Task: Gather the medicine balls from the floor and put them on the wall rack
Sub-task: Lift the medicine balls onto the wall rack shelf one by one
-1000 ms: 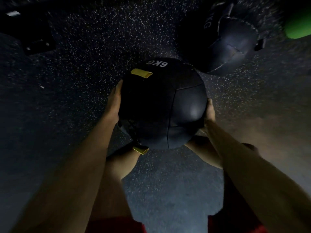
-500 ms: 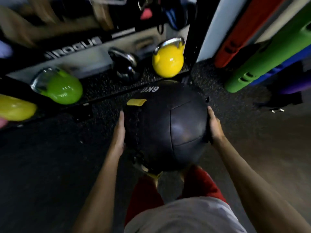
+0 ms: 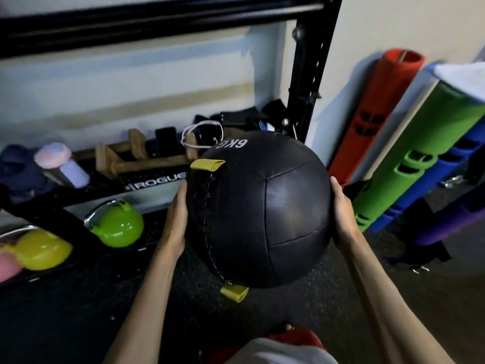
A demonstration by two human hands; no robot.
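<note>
A large black medicine ball (image 3: 262, 211) marked 6KG, with two yellow tabs, is held in the air in front of me. My left hand (image 3: 176, 219) presses flat against its left side. My right hand (image 3: 341, 214) presses against its right side, fingers laid along the leather. The black wall rack (image 3: 312, 74) stands just behind the ball, with its upright post above the ball and a low shelf labelled ROGUE (image 3: 157, 182) to the left.
A green kettlebell (image 3: 118, 225) and a yellow kettlebell (image 3: 39, 249) sit under the shelf at left. Wooden blocks, a bottle and straps lie on the shelf. Red (image 3: 375, 114), green (image 3: 420, 158), blue and purple tubes lean on the wall at right.
The ball has come up from the dark floor between both hands, and my view has risen to the rack and wall. A second ball seen on the floor earlier is out of view.
</note>
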